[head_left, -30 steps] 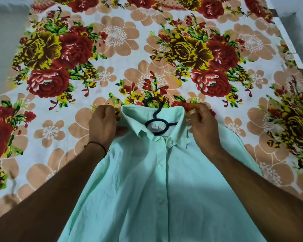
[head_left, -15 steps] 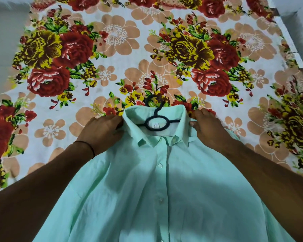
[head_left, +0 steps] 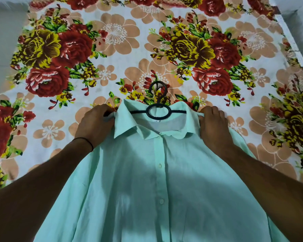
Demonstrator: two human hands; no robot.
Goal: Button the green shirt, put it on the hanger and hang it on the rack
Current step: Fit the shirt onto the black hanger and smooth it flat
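The light green shirt (head_left: 147, 180) lies front up on the flowered bedsheet, its placket buttoned down the middle and its collar pointing away from me. A black hanger (head_left: 157, 111) sits inside the neck; its ring and hook stick out past the collar. My left hand (head_left: 94, 124) grips the shirt's left shoulder beside the collar. My right hand (head_left: 212, 126) grips the right shoulder at the other side of the collar. The hanger's arms are hidden under the cloth.
The flowered bedsheet (head_left: 112, 49) covers the bed around the shirt. The bed's right edge (head_left: 292, 44) runs along a pale wall. Grey floor (head_left: 3, 49) shows at the left.
Both hands have spread apart to the shoulders and pulled the neck open and taut. More of the hanger's bar and ring shows inside the collar than before.
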